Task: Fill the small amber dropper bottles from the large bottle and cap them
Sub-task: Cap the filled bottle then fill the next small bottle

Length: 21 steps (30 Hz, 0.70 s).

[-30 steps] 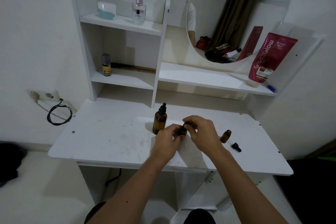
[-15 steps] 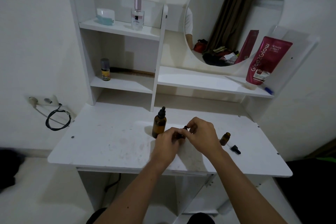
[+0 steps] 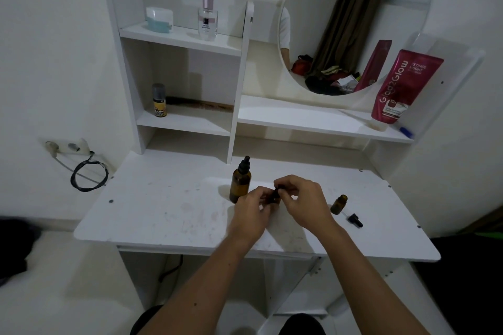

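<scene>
from the head view, your left hand curls round a small amber bottle just above the table, and your right hand pinches its black dropper cap at the neck. most of that bottle is hidden between your fingers, so you cannot tell whether the thread is seated. if the cap goes on tilted, it may cross-thread and leak. the large bottle stands capped just beside your left knuckles; a careless twist could knock it over. a second small bottle stands open to your right, its dropper cap lying near it, both easy to sweep off with your wrist.
</scene>
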### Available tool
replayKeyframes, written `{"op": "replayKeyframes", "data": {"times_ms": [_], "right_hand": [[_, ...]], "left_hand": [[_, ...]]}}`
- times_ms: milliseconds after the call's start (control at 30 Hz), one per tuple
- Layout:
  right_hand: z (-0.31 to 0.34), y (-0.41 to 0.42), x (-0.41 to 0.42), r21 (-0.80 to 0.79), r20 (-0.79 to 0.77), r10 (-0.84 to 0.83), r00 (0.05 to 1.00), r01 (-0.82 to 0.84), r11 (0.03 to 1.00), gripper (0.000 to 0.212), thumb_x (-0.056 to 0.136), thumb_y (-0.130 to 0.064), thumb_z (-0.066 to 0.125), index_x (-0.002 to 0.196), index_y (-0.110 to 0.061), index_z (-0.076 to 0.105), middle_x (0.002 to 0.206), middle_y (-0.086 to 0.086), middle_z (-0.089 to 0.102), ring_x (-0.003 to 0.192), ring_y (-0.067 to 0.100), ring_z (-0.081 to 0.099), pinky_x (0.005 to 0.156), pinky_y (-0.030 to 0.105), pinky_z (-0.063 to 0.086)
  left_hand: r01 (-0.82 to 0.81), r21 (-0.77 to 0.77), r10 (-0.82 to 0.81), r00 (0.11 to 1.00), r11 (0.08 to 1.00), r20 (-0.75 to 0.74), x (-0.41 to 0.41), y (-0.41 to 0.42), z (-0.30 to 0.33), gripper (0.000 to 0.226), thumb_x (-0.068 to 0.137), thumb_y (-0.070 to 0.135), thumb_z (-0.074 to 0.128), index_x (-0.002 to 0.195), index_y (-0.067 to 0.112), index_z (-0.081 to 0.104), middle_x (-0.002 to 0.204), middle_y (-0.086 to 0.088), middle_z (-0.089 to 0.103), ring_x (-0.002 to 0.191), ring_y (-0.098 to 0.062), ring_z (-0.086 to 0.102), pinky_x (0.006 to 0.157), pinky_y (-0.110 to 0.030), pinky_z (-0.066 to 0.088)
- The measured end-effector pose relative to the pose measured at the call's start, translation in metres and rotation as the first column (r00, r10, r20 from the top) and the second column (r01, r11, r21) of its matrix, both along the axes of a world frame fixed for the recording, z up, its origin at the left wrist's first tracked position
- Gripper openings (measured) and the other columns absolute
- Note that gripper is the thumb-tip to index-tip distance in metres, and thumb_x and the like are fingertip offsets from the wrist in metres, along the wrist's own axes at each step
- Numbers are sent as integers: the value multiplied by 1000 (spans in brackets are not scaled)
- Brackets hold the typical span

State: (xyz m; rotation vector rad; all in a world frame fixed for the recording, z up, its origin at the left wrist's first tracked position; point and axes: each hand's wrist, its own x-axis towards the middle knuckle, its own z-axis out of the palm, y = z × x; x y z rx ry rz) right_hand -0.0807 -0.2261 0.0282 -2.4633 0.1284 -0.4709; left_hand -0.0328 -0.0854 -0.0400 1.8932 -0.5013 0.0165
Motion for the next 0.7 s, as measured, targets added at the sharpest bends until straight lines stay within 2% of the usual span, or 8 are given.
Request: {"op": "replayKeyframes", "data": {"times_ms": [67,133,233,300,367,533,633,700], "right_hand": [[0,1,1,-10,-2,-15,1000,15,1000,20,93,-6,73,110,-17,78,95,-11,75,83,-6,67,79,0,49],[1,2,3,-23,-4,-30,1000,29,999,19,93,-10,75,110,-16,78,95,-8,76,82,-1,68,81,5,51],[6,0,4,-57,-47,-1,999,-2,998,29,96,-12,73,124,-17,73,108,-3,76,90,5,68,90,16,53],[8,-3,5,-64,-101,35,994,-42,997,34,98,-11,70,131,-17,70,116,-3,74,95,5,67,93,17,51],[9,-6,5,-97,-153,52,987,-68,993,30,98,-10,69,127,-18,73,117,-3,75,96,5,65,93,17,49],[1,-5,5,-102,-96,9,995,-19,995,17,96,-14,73,112,-18,77,104,-3,78,89,6,66,84,8,47],[-5,-1,4,-89,-58,-10,998,5,996,11,95,-16,75,106,-16,76,101,-3,76,90,12,69,87,26,58],[-8,2,3,-73,-44,-22,999,19,997,10,95,-17,75,105,-15,75,100,-2,75,91,14,70,89,32,59]], "left_hand": [[-7,12,7,1000,1000,-4,-1,0,0,23,95,11,70,116,21,70,109,11,72,103,-2,67,91,-12,52],[-18,19,18,1000,1000,-7,-1,0,0,23,95,11,70,115,22,69,108,13,71,101,-1,66,85,-5,47],[-26,27,26,1000,999,-3,-1,-1,0,24,94,10,70,115,21,69,108,12,72,100,0,65,82,-1,44],[-28,32,28,1000,999,5,-1,-1,0,23,94,11,71,115,19,70,109,10,73,101,-1,66,87,-7,49],[-21,22,21,1000,1000,7,0,-2,-1,21,93,14,73,114,18,70,107,9,73,101,-3,67,91,-15,53],[-28,32,28,1000,999,-1,-1,-3,1,20,93,18,74,112,19,68,104,9,72,97,-4,68,84,-12,53],[-37,51,36,999,998,6,-3,-3,3,20,94,17,73,112,18,67,105,9,71,96,-5,67,79,-8,49],[-35,53,34,999,998,17,-3,-2,2,19,93,16,73,111,18,67,104,8,71,96,-5,67,80,-9,50]]}}
